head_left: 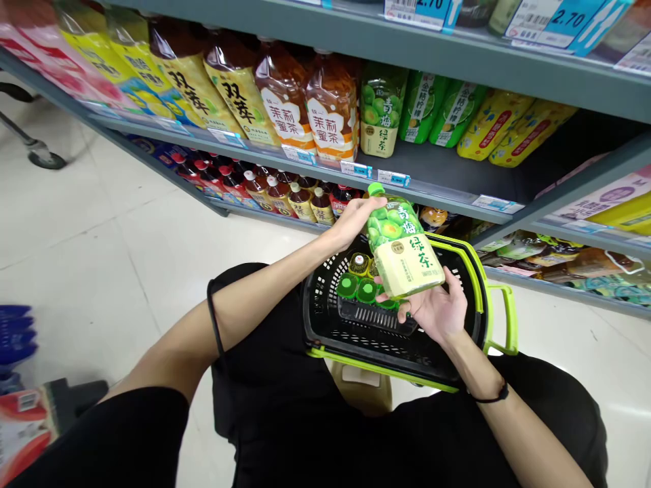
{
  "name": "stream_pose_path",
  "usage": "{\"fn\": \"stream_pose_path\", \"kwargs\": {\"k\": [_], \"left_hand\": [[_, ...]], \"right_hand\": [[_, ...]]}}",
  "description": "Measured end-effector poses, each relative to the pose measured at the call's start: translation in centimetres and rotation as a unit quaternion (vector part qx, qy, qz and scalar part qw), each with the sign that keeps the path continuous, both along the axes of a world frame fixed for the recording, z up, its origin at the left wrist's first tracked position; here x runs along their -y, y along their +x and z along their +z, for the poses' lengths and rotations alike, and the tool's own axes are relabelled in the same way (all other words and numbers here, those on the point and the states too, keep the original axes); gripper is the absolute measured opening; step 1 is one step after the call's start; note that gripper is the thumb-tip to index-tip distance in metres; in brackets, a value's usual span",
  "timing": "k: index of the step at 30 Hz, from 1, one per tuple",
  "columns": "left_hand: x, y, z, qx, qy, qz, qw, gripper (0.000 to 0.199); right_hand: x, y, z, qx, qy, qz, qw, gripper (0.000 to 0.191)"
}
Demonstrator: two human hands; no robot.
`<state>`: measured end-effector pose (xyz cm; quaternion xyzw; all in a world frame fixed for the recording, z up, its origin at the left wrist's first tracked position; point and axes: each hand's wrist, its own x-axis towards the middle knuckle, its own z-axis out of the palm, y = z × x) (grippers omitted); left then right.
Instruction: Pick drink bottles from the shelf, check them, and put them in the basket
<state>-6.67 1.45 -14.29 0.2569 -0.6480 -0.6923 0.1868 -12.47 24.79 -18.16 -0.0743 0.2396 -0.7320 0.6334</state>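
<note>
A large bottle of green tea point(404, 247) with a green cap and a green and cream label is tilted above the shopping basket. My left hand point(354, 220) grips it near the neck, its fingers partly hidden behind the bottle. Under its base lies my right hand point(437, 308), palm up with the fingers spread, supporting the bottom. Below both hands stands the black shopping basket point(325, 332) with a lime-green rim and handle. Inside it are several bottles with green caps point(367, 290) and a bottle with a white cap point(359, 263).
Ahead runs a grey store shelf point(432, 163) with large drink bottles, among them jasmine honey tea point(330, 122) and another green tea bottle point(381, 112). Smaller bottles point(277, 193) fill the bottom shelf. At left are a trolley wheel point(47, 159) and a red and white package point(25, 434).
</note>
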Motion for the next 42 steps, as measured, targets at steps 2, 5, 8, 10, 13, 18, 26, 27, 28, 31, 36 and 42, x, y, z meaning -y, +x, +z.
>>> {"fn": "stream_pose_path", "kwargs": {"k": [2,5,8,10,13,18,26,27,28,31,36,42], "left_hand": [[-0.2,-0.1,0.1,0.0,0.028,0.014,1.0,0.049],[-0.3,-0.3,0.4,-0.006,0.063,-0.009,0.998,0.055],[-0.2,-0.4,0.7,-0.032,0.105,-0.04,0.993,0.073],[0.0,-0.5,0.8,-0.058,0.11,-0.026,0.992,0.084],[0.2,-0.5,0.9,-0.085,0.091,-0.002,0.992,0.092],[0.4,-0.3,0.9,-0.075,0.091,-0.052,0.992,0.098],[-0.3,-0.7,1.9,-0.067,0.12,-0.063,0.989,0.097],[-0.3,-0.7,2.0,-0.066,0.121,-0.063,0.989,0.098],[-0.3,-0.7,2.1,-0.065,0.118,-0.067,0.989,0.098],[-0.5,-0.5,2.1,-0.068,0.105,-0.076,0.989,0.099],[-0.8,-0.3,2.2,-0.096,0.083,-0.044,0.991,0.086],[-1.1,-0.4,2.6,-0.104,0.04,-0.036,0.993,0.054]], "right_hand": [[0.0,-0.2,0.3,-0.002,-0.006,-0.007,1.0,0.057],[0.1,-0.1,0.3,-0.014,-0.021,-0.038,0.999,0.065],[0.3,0.2,0.1,-0.032,-0.03,-0.092,0.995,0.073],[0.3,0.2,-0.1,-0.066,-0.019,-0.123,0.99,0.074],[0.3,-0.1,-0.4,-0.17,0.017,-0.186,0.968,0.095],[-0.5,-1.7,-1.0,-0.48,0.025,-0.256,0.839,0.14],[-1.5,-3.6,-1.2,-0.791,-0.096,-0.286,0.533,0.112],[-1.5,-3.7,-1.3,-0.792,-0.1,-0.285,0.53,0.11],[-1.6,-3.7,-1.4,-0.79,-0.102,-0.285,0.533,0.11],[-1.6,-3.3,-1.7,-0.748,-0.082,-0.286,0.593,0.119],[-1.0,-2.1,-1.0,-0.467,0.02,-0.257,0.846,0.119],[-0.1,-1.2,-0.5,-0.126,0.038,-0.142,0.981,0.078]]}}
